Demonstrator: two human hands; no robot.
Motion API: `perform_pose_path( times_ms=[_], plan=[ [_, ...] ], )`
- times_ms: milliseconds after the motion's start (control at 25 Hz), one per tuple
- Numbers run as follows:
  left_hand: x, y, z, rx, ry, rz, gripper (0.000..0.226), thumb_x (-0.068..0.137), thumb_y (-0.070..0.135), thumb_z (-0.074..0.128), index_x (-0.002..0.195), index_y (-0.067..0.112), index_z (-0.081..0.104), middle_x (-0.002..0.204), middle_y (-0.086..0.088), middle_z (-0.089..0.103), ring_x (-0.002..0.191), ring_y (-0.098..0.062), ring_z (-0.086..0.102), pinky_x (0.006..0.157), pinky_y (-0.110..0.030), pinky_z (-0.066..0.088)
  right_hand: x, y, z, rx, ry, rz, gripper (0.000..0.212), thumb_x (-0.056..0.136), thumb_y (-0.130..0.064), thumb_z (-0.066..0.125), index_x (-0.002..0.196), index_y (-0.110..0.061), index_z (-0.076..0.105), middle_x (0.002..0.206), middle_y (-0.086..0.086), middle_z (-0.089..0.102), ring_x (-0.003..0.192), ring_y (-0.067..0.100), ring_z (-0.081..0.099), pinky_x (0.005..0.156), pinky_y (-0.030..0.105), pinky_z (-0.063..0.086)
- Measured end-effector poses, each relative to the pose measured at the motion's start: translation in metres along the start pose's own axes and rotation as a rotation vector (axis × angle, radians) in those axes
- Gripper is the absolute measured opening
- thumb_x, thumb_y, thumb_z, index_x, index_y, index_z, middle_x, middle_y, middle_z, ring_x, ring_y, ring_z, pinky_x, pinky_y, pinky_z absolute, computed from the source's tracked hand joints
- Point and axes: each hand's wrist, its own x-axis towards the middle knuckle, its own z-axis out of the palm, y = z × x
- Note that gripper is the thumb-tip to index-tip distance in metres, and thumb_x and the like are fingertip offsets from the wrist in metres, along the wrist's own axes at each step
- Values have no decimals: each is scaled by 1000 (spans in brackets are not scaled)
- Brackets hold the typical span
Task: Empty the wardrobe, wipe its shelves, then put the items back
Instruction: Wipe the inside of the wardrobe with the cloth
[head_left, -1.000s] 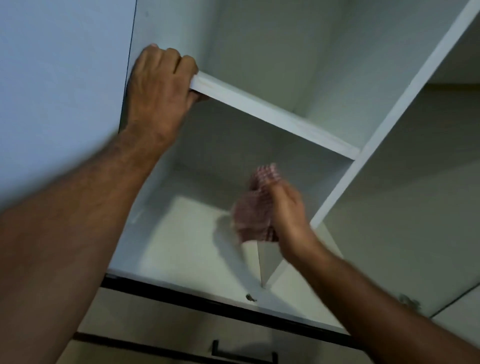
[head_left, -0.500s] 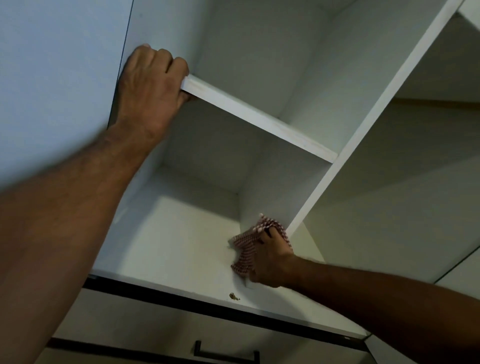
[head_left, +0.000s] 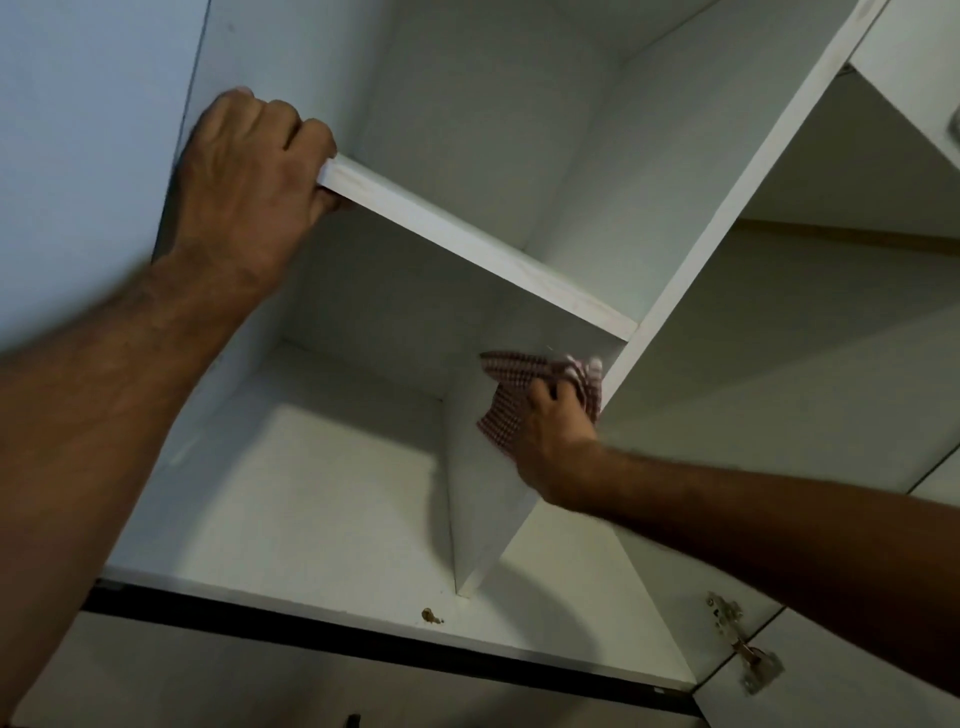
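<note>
With the left hand curled over the front edge of the upper shelf as a brace, the checked cloth, bunched in the right hand, is pressed against the vertical divider just under that shelf; flat, overlapping strokes are advised.

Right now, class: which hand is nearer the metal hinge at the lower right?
Right. The right hand presses the checked cloth up-left of the hinge; the left hand grips the far shelf edge.

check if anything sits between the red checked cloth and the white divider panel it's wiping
Nothing visible does: the right hand holds the red checked cloth directly against the white divider panel, just under the white upper shelf.
</note>
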Motion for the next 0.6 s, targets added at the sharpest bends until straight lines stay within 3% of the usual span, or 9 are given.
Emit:
perform_pose_path(
  times_ms=[120,280,360,440,520,600],
  plan=[
    [1,1,-1,14,-4,-1,34,98,30,60,112,0,56,104,-27,58,98,-43,50,95,-51,35,21,-81,23,91,76,-150,45,103,-31,38,144,-16,48,150,16,39,131,40,34,101,58,30],
    [2,3,0,-2,0,14,29,95,26,62,110,1,57,103,-25,59,96,-42,51,92,-50,36,17,-141,49,290,62,-301,55,104,-31,35,155,-13,30,158,16,30,141,39,25,117,58,14],
    [1,1,1,6,14,14,30,95,26,63,110,1,57,102,-25,58,97,-42,51,92,-50,36,25,-114,50,263,153,-201,60,101,-36,39,156,-14,28,160,17,26,144,42,22,118,62,10],
    [3,1,-2,15,11,-5,33,95,29,63,112,1,57,103,-26,58,98,-43,51,92,-51,36,39,-59,43,271,143,5,59,100,-39,42,155,-17,33,161,16,26,146,43,20,117,62,8],
    [4,4,-2,22,2,-12,36,96,31,64,114,1,57,105,-26,58,99,-43,51,92,-52,37,50,8,29,228,171,173,60,98,-40,50,153,-20,36,159,15,30,146,41,23,117,57,16],
    [4,5,-1,14,-19,-15,37,95,31,65,116,1,57,106,-27,58,100,-44,51,93,-52,37,60,49,15,269,170,212,57,97,-38,53,150,-21,41,154,11,40,143,36,32,115,51,27]
  ],
)
